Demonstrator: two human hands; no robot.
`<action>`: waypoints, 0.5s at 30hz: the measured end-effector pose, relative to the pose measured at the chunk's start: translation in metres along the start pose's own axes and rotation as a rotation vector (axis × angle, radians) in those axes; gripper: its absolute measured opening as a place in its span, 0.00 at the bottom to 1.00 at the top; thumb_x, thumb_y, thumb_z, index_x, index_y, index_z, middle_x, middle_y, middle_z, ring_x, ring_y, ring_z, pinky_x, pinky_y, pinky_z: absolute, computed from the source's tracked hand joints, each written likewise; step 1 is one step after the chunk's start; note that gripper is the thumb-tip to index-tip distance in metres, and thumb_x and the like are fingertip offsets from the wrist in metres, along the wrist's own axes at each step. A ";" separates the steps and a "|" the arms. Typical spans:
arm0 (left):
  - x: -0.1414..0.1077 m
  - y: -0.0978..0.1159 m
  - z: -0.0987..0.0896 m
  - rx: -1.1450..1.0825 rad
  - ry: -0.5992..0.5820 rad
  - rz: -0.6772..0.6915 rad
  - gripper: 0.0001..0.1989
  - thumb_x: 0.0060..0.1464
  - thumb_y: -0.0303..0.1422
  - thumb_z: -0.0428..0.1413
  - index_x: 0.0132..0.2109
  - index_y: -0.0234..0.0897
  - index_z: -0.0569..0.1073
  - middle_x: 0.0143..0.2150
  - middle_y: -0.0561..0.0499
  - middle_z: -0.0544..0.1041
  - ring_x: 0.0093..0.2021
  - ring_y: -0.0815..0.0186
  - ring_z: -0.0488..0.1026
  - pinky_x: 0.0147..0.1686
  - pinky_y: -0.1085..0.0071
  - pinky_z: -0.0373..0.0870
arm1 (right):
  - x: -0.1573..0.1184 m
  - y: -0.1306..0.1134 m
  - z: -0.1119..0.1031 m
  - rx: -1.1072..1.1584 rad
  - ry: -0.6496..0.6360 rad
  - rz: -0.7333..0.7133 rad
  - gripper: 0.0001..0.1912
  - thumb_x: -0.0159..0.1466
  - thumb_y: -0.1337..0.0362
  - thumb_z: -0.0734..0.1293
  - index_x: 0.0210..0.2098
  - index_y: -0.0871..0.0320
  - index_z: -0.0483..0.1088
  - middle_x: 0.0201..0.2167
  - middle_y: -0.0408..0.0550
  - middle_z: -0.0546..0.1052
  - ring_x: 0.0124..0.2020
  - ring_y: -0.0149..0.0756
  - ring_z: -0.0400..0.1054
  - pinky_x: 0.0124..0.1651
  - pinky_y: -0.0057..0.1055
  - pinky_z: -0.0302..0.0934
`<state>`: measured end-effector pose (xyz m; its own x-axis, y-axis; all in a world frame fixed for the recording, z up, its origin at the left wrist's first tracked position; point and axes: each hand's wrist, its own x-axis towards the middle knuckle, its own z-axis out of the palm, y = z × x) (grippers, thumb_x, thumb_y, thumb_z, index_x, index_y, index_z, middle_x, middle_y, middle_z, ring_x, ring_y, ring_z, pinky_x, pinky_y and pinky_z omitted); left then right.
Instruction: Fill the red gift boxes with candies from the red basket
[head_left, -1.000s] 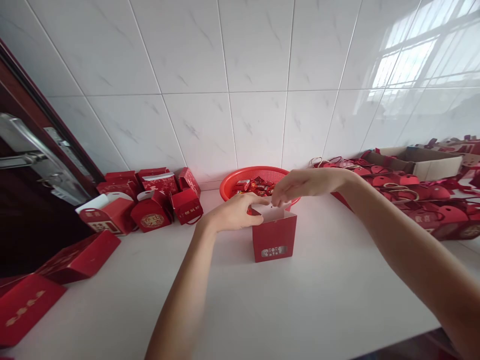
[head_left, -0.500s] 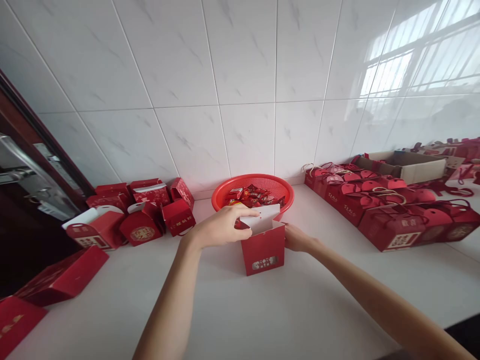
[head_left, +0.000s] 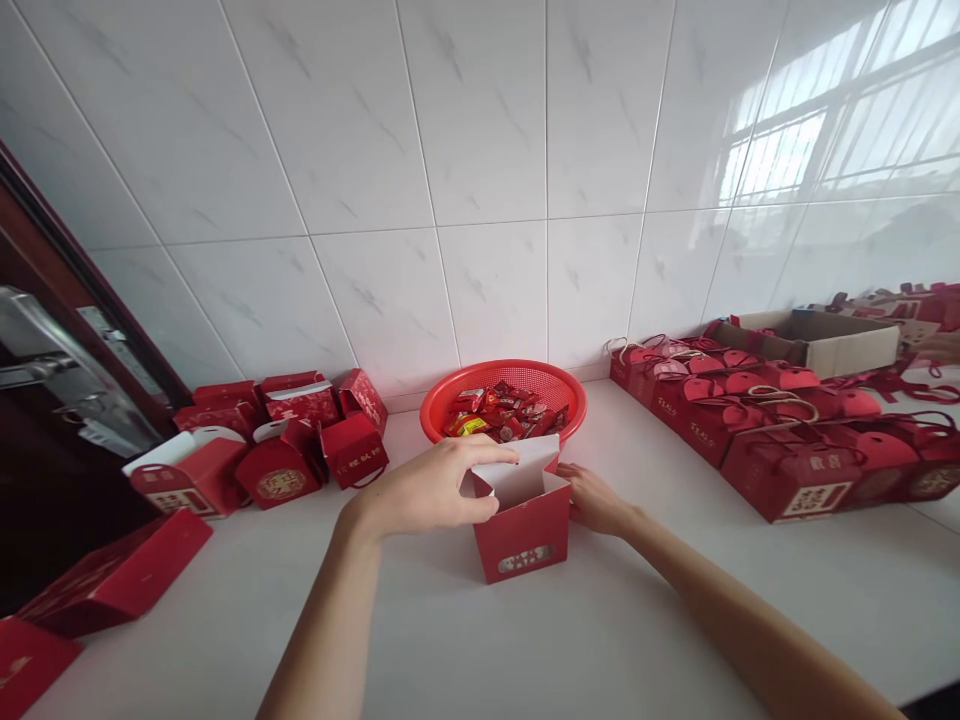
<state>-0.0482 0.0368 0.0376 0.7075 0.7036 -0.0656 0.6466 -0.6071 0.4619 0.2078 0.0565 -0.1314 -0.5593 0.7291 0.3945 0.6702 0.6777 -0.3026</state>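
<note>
A red paper gift box (head_left: pixel 525 538) stands upright on the counter in front of me, its white-lined top unfolded and a cut-out window low on its front. My left hand (head_left: pixel 439 485) grips the upper left edge, thumb and fingers around the rim. At the box's right side is my right hand (head_left: pixel 596 500), fingers closed against the wall and partly hidden behind it. Directly behind stands a red plastic basket (head_left: pixel 435 395) holding wrapped candies (head_left: pixel 514 408), mostly in red wrappers with one yellow.
Several opened red boxes (head_left: pixel 289 475) stand at left, with another lying box (head_left: pixel 124 570) nearer me. Rows of closed boxes with cord handles (head_left: pixel 814 475) fill the right side, beside an open cardboard carton (head_left: pixel 855 345). Another person's hand (head_left: pixel 937 348) shows at the far right edge.
The view has tilted up a little, so the whole scene sits lower. Both hands stay at the same box with nearly the same hold.
</note>
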 end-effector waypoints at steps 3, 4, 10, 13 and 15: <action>-0.003 0.002 0.000 0.004 -0.018 -0.011 0.28 0.52 0.36 0.55 0.62 0.50 0.70 0.63 0.52 0.69 0.52 0.56 0.73 0.44 0.69 0.70 | 0.003 -0.004 0.002 0.019 -0.012 -0.025 0.12 0.63 0.74 0.62 0.36 0.56 0.76 0.39 0.52 0.80 0.43 0.42 0.74 0.51 0.39 0.67; -0.005 0.004 0.000 0.007 -0.032 -0.018 0.29 0.51 0.37 0.56 0.62 0.50 0.70 0.64 0.52 0.68 0.52 0.56 0.73 0.43 0.69 0.70 | 0.005 -0.005 0.003 0.025 -0.022 -0.037 0.12 0.62 0.74 0.62 0.36 0.56 0.76 0.40 0.52 0.80 0.43 0.42 0.73 0.52 0.39 0.66; -0.014 0.023 0.006 0.007 -0.122 0.081 0.32 0.46 0.32 0.57 0.61 0.52 0.71 0.52 0.52 0.76 0.50 0.55 0.74 0.40 0.70 0.70 | 0.013 -0.008 0.005 0.078 -0.038 -0.080 0.08 0.60 0.72 0.64 0.34 0.57 0.75 0.40 0.51 0.80 0.44 0.42 0.73 0.49 0.36 0.67; -0.017 0.033 0.012 0.026 -0.148 0.104 0.36 0.46 0.32 0.56 0.64 0.54 0.66 0.48 0.52 0.76 0.49 0.56 0.74 0.41 0.70 0.70 | 0.011 -0.011 0.004 0.043 0.021 -0.037 0.07 0.60 0.72 0.65 0.30 0.56 0.73 0.36 0.50 0.79 0.40 0.43 0.72 0.45 0.36 0.67; -0.020 0.038 0.018 0.051 -0.160 0.114 0.37 0.46 0.31 0.56 0.66 0.54 0.64 0.47 0.51 0.76 0.48 0.56 0.74 0.42 0.69 0.70 | 0.010 -0.014 0.001 0.046 0.060 0.009 0.08 0.60 0.74 0.64 0.30 0.56 0.73 0.34 0.51 0.79 0.39 0.43 0.72 0.44 0.37 0.66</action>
<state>-0.0323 -0.0068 0.0411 0.8110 0.5636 -0.1571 0.5700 -0.7005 0.4293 0.1924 0.0543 -0.1236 -0.5221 0.7294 0.4421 0.6512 0.6756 -0.3456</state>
